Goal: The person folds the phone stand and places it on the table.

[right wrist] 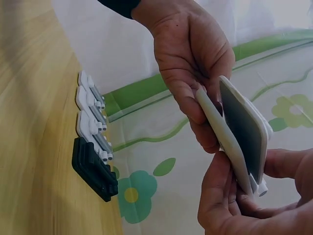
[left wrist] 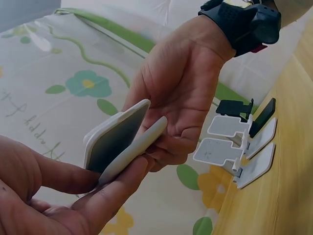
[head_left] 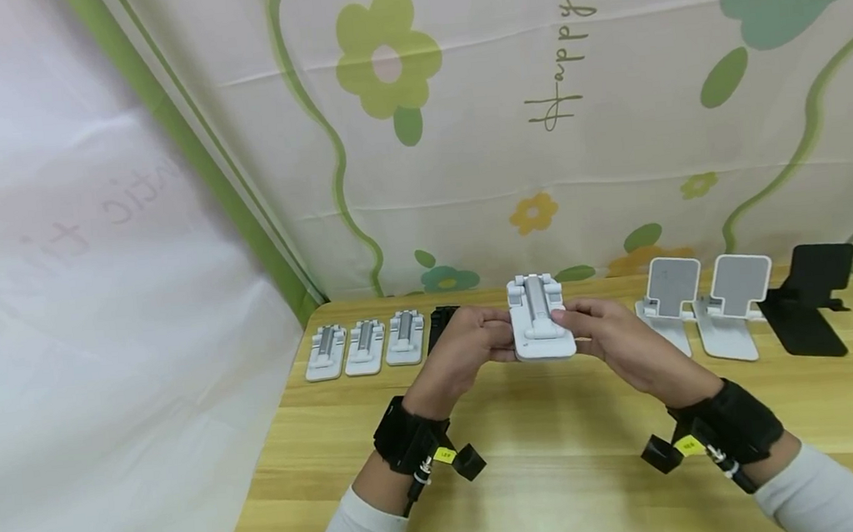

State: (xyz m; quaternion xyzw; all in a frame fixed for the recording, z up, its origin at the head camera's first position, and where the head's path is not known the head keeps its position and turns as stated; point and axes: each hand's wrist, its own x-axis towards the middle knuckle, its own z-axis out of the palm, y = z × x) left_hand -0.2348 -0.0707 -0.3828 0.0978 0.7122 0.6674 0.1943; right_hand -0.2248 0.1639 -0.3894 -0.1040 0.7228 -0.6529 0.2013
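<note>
Stand [head_left: 542, 324] above the bench [head_left: 541, 474]: left hand [head_left: 469, 344] and right hand [head_left: 613, 341] pinch its opposite sides, probably for balance.

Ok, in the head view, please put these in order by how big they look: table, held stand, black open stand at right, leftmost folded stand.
1. Table
2. Black open stand
3. Held stand
4. Leftmost folded stand
Real sizes of the last two are unsure: the held one seems nearer.
</note>
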